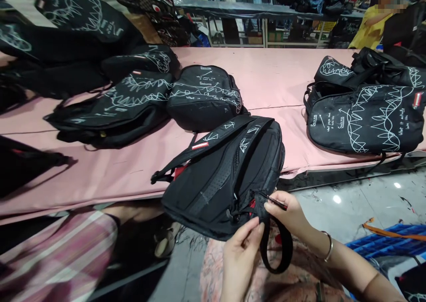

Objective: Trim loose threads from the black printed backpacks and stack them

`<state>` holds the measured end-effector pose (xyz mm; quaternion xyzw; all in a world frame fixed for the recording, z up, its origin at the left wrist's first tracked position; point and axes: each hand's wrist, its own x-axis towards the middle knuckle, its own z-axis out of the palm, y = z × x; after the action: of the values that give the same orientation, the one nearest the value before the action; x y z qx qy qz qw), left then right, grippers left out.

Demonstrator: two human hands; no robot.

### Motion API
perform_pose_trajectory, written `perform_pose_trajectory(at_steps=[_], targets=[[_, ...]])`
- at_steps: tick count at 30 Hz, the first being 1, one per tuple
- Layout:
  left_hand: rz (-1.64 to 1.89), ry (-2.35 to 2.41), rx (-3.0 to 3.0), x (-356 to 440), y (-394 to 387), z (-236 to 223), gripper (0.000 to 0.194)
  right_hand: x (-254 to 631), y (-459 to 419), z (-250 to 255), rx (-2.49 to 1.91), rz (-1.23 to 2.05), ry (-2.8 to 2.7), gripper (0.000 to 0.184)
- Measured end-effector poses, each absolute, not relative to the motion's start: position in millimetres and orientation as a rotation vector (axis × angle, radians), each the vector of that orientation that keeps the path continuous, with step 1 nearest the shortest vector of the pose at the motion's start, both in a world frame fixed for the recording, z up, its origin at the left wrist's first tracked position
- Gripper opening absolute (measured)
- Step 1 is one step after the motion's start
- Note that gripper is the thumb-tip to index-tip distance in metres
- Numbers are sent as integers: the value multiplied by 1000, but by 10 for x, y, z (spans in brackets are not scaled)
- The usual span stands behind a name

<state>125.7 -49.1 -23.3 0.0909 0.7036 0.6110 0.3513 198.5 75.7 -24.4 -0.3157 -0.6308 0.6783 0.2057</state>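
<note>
A black backpack with white scribble print lies back-side up over the front edge of the pink table, its lower end hanging toward me. My left hand pinches a black webbing strap that loops down from the bag's bottom. My right hand is closed on a thin dark tool held against the strap's attachment point. A bracelet sits on my right wrist.
Several more black printed backpacks lie on the table: a pile at the left, one in the middle, a stack at the right. A person in yellow works at the far right. A blue crate stands on the floor.
</note>
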Motion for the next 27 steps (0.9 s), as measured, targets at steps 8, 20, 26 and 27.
perform_pose_trajectory(at_steps=[8, 20, 26, 27], targets=[[1773, 1642, 16, 1207, -506, -186, 37, 2213, 876, -131, -416, 1508, -2141, 17], [1684, 1720, 194, 1201, -529, -152, 27, 2252, 860, -171, -386, 1375, -2216, 14], [1821, 2393, 438, 500, -861, -236, 26, 2384, 884, -331, -751, 1516, -1894, 18], [1837, 2523, 381, 313, -924, -290, 28, 2393, 896, -362, -803, 1541, -1838, 20]])
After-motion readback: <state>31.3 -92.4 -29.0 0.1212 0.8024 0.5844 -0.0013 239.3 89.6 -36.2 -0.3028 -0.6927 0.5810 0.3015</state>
